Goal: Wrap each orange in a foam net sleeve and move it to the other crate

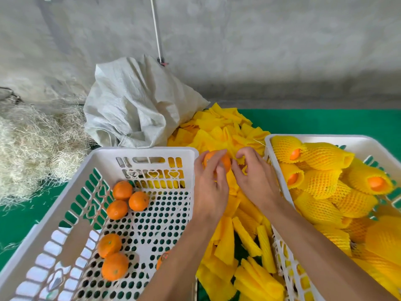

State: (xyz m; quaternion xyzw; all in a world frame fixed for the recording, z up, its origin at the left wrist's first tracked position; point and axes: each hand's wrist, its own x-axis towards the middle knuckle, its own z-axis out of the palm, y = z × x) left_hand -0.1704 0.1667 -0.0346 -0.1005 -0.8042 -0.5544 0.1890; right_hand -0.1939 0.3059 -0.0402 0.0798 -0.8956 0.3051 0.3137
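Left crate [104, 153] has tons of bare floor, just three oranges [127, 199] bunched by its far-left wall and two more [111, 256] toward the near-left corner. Right crate [280, 137] is stuffed with wrapped oranges [321, 187] up to the rim. The gap between the crates is clogged with loose foam sleeves [245, 235], and a sack [138, 107] blocks the far side.

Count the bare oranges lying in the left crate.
5 clearly: three clustered at the far left, two nearer. A sixth seems to peek from behind the left forearm.
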